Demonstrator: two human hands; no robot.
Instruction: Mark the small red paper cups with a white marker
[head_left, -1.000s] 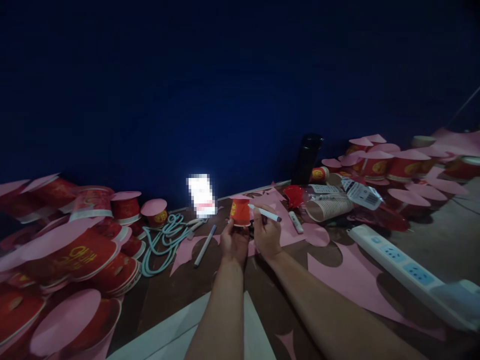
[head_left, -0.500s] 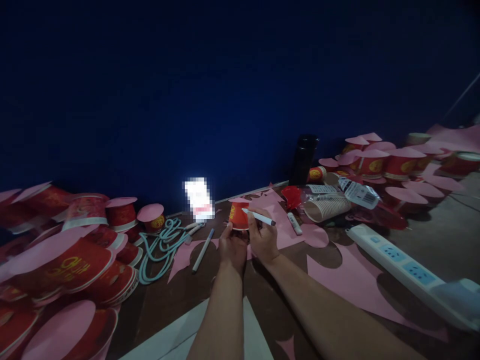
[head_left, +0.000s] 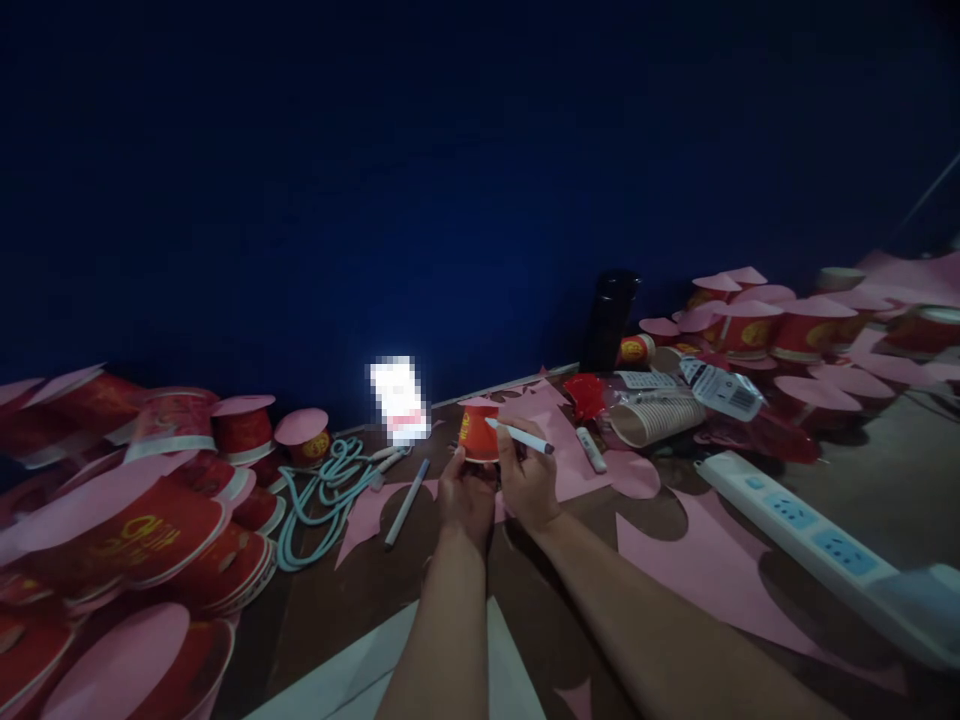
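Note:
My left hand [head_left: 465, 495] grips a small red paper cup [head_left: 478, 435] upside down, with a pink paper disc on its top. My right hand [head_left: 526, 480] pinches a white marker pen [head_left: 521, 436], its tip resting against the cup's upper edge. Both hands hover over a brown table [head_left: 352, 590] strewn with pink paper offcuts [head_left: 705, 550].
Red cups topped with pink discs [head_left: 135, 510] pile up at the left and more stand at the back right [head_left: 757, 325]. A lit phone [head_left: 399, 398], a coiled pale cord [head_left: 330, 485], a second pen [head_left: 407, 502], a glue stick [head_left: 591, 450], a sleeve of stacked cups [head_left: 656, 418], a black bottle [head_left: 611, 318] and a white power strip [head_left: 817, 545] lie around.
The view dipped slightly and both hands with the cup and marker moved a little down and nearer. The grips are unchanged.

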